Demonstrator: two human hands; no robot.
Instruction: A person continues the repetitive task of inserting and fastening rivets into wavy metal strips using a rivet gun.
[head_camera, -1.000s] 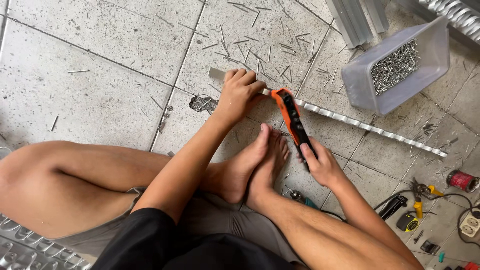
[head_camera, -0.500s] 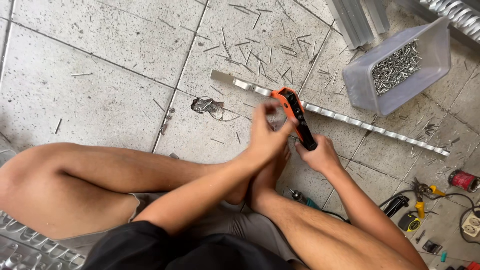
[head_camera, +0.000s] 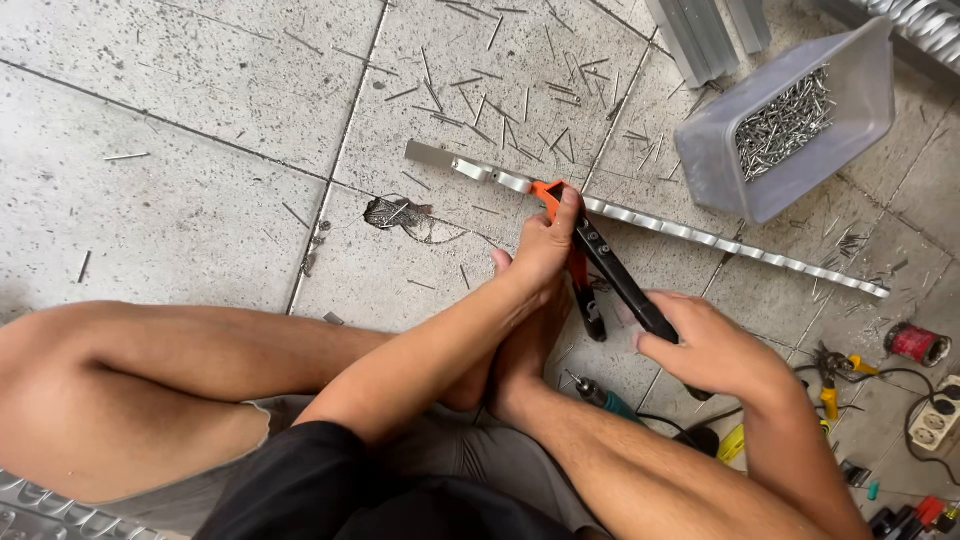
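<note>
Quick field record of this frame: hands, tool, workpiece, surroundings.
left hand: left hand rests on the orange head of the rivet tool
right hand: right hand grips the tool's black handles
workpiece: long metal strip lying on the tiled floor, under the tool head
container: clear plastic tub of loose metal pins, beyond the strip
floor litter: spent pins scattered on the tiles
nearby: red spool at right

Centre frame: left hand (head_camera: 545, 250) steadies the orange riveter (head_camera: 600, 265) head on the metal strip (head_camera: 700, 238); right hand (head_camera: 715, 350) grips its black handles.
</note>
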